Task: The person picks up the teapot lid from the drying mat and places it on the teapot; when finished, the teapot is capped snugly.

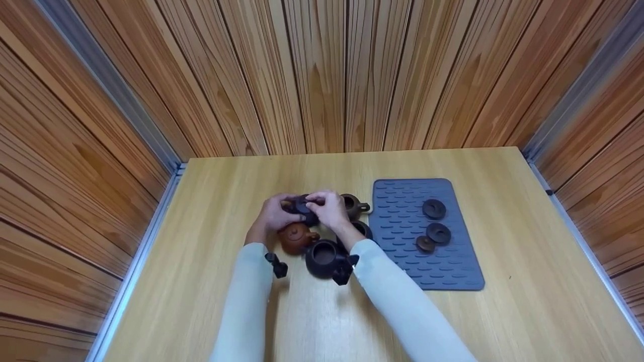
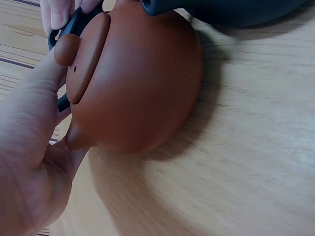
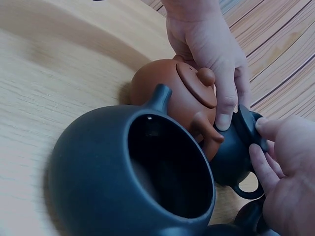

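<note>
Head view: left hand (image 1: 275, 213) grips a round black clay teapot (image 3: 229, 160), right hand (image 1: 328, 208) pinches its black disc lid (image 3: 247, 127); red-brown clay teapot (image 1: 293, 240) lidded, three dark disc lids (image 1: 439, 234) unplaced.

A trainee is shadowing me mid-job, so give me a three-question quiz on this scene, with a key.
1. How many dark lids lie on the gray mat?
2. True or false: the reddish-brown teapot stands uncovered.
3. Which hand pinches the lid of the small dark teapot?

Key:
1. Three.
2. False; its lid is on.
3. The right hand; the left hand holds the pot.
</note>
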`<state>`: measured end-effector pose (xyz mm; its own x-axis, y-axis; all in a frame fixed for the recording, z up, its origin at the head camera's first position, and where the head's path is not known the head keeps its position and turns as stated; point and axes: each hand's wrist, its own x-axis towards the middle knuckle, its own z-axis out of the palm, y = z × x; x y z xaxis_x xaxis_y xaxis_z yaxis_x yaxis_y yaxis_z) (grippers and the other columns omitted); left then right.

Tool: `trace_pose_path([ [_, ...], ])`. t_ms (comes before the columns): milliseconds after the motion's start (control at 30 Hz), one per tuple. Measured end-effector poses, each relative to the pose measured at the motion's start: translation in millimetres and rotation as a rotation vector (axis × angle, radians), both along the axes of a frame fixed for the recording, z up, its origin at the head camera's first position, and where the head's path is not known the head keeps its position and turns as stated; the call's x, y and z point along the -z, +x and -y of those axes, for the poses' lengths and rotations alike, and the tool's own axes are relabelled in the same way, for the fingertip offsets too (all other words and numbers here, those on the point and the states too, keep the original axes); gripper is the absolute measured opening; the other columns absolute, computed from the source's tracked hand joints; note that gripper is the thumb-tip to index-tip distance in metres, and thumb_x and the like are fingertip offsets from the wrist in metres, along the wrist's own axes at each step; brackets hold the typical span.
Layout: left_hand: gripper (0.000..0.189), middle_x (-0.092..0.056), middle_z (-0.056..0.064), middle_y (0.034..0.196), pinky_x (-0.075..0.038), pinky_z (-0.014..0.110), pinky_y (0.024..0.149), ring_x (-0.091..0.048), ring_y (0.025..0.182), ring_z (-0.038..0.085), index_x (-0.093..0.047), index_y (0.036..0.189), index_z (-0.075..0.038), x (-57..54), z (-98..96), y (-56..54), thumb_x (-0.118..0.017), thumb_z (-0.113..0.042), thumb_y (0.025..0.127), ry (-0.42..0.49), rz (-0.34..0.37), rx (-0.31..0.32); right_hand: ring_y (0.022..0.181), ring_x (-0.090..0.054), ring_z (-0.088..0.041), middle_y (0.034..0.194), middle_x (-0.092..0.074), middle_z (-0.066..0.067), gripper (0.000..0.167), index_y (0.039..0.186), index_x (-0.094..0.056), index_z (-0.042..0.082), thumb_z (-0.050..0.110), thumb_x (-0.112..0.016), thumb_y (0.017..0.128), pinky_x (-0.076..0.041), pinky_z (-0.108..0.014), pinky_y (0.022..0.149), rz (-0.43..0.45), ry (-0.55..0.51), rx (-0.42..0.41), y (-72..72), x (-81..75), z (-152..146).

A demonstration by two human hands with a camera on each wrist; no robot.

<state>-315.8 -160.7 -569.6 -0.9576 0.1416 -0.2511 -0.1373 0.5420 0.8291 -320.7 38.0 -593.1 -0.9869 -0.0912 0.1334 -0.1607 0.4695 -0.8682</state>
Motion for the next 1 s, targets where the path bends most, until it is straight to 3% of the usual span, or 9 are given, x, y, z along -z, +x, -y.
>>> trace_pose_path([
  [167,0.059,-0.068,0.019,0.157,-0.042,0.057,0.133,-0.062,0.151,0.04,-0.071,0.151,-0.013,0.4,-0.2,2.4,-0.089,-0.012,0.095,0.003,-0.04,0.021,0.13,-0.077,-0.032,0.128,-0.086,-0.013,0.02,0.119,-0.088,0.01,0.01,-0.084,0.099,-0.057,-0.048,0.118,0.04,0.021,-0.022,-0.7,-3.5,-0.5],
  [200,0.058,-0.07,0.018,0.155,-0.045,0.053,0.132,-0.064,0.149,0.037,-0.072,0.149,-0.014,10.7,4.3,-2.6,-0.091,-0.014,0.094,0.024,-0.061,0.036,0.129,-0.078,-0.031,0.128,-0.086,-0.012,0.021,0.12,-0.088,0.01,0.01,-0.083,0.1,-0.058,-0.046,0.117,0.043,0.031,-0.034,-1.3,-3.7,-1.2],
  [400,0.059,-0.07,0.017,0.155,-0.044,0.053,0.133,-0.063,0.149,0.037,-0.072,0.149,-0.015,9.6,4.7,-2.0,-0.092,-0.016,0.093,0.024,-0.058,0.026,0.129,-0.077,-0.029,0.132,-0.084,-0.013,0.03,0.127,-0.086,0.01,0.007,-0.079,0.098,-0.059,-0.039,0.114,0.076,0.049,-0.091,7.2,-20.0,-4.9],
  [433,0.06,-0.069,0.019,0.157,-0.042,0.056,0.134,-0.062,0.151,0.039,-0.07,0.151,-0.013,-0.6,0.3,3.0,-0.09,-0.013,0.094,0.005,-0.043,0.013,0.13,-0.076,-0.031,0.134,-0.083,-0.016,0.031,0.128,-0.085,0.009,0.006,-0.078,0.098,-0.058,-0.041,0.115,0.087,0.04,-0.095,11.0,-25.4,-5.3],
  [500,0.06,-0.068,0.018,0.157,-0.041,0.056,0.135,-0.061,0.152,0.039,-0.07,0.151,-0.013,-0.8,0.0,2.7,-0.091,-0.013,0.094,0.005,-0.042,0.011,0.133,-0.073,-0.034,0.139,-0.08,-0.02,0.033,0.129,-0.084,0.007,0.004,-0.076,0.097,-0.056,-0.044,0.118,0.11,0.024,-0.102,18.1,-35.0,-6.3],
  [600,0.06,-0.068,0.018,0.158,-0.041,0.055,0.135,-0.061,0.152,0.038,-0.07,0.151,-0.013,-0.4,-0.3,3.1,-0.091,-0.013,0.094,0.001,-0.044,0.007,0.135,-0.071,-0.038,0.142,-0.076,-0.023,0.033,0.13,-0.083,0.005,0.002,-0.076,0.098,-0.054,-0.048,0.12,0.105,0.017,-0.109,21.5,-37.0,-7.2],
  [733,0.059,-0.068,0.018,0.158,-0.041,0.056,0.135,-0.06,0.153,0.039,-0.071,0.151,-0.012,0.1,-0.2,3.2,-0.09,-0.013,0.095,-0.001,-0.05,0.005,0.138,-0.07,-0.039,0.142,-0.077,-0.022,0.033,0.129,-0.084,0.006,-0.001,-0.077,0.098,-0.053,-0.05,0.123,0.072,0.034,-0.108,18.4,-29.2,-7.1],
  [1000,0.059,-0.067,0.019,0.159,-0.04,0.056,0.135,-0.059,0.154,0.039,-0.07,0.152,-0.011,0.2,0.3,4.6,-0.089,-0.012,0.096,0.01,-0.062,0.02,0.141,-0.069,-0.038,0.142,-0.078,-0.016,0.035,0.13,-0.085,0.011,0.002,-0.081,0.097,-0.05,-0.052,0.126,0.012,0.097,-0.095,1.4,2.2,-6.1],
])
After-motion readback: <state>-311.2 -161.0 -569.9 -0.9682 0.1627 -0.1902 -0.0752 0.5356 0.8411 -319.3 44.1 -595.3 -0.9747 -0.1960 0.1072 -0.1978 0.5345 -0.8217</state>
